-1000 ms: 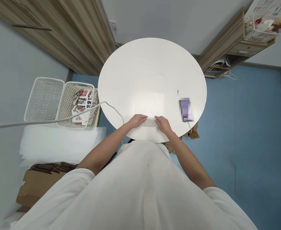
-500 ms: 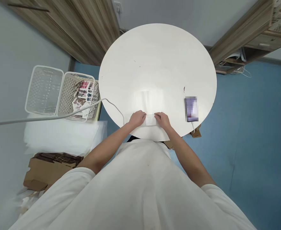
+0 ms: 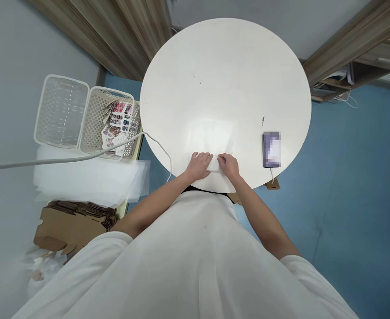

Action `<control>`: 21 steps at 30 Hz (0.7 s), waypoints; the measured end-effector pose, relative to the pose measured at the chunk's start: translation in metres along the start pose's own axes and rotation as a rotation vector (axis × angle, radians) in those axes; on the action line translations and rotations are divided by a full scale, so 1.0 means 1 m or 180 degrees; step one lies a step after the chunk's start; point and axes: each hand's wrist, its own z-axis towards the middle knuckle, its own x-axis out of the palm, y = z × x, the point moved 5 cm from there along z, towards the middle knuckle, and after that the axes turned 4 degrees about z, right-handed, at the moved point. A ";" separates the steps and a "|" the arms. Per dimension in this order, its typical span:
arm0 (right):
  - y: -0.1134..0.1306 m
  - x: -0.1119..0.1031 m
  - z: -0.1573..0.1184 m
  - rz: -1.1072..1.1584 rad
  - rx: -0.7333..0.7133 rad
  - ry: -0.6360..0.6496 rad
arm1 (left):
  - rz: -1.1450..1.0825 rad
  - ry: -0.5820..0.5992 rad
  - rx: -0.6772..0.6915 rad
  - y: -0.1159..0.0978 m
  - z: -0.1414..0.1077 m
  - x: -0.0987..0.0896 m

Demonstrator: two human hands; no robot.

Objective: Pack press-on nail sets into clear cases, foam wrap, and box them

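A small flat white packet (image 3: 214,166) lies near the front edge of the round white table (image 3: 228,66). It looks thin and partly see-through, and its exact kind is hard to make out. My left hand (image 3: 199,165) rests over the packet's left part, fingers stretched out and slightly apart. At the packet's upper right edge, my right hand (image 3: 228,165) is closed in a pinch. Between them the hands cover much of the packet.
A phone-like device (image 3: 271,149), blurred out, lies on the right with a cable attached. A grey cable (image 3: 155,141) crosses the table's left edge. Left stand white baskets (image 3: 78,110) with printed cards, clear plastic sheets (image 3: 88,179) and folded cardboard boxes (image 3: 70,226).
My left hand has gone from pinching the packet's left corner to lying over it with fingers extended. My right hand has shifted slightly inward on the packet. The view has tilted a little.
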 end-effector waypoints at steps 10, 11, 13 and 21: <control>0.028 0.008 -0.036 -0.0991 -0.0917 -0.0483 | 0.0087 0.0034 0.0334 0.007 -0.013 -0.005; 0.032 0.011 -0.041 -0.1061 -0.1102 -0.0385 | 0.0092 0.0043 0.0352 0.008 -0.013 -0.005; 0.036 0.019 -0.050 -0.1196 -0.1353 -0.0138 | 0.0091 0.0047 0.0432 0.007 -0.015 -0.006; 0.034 0.041 -0.063 -0.1410 -0.1184 0.0045 | 0.0055 -0.0082 0.0721 0.010 -0.019 -0.008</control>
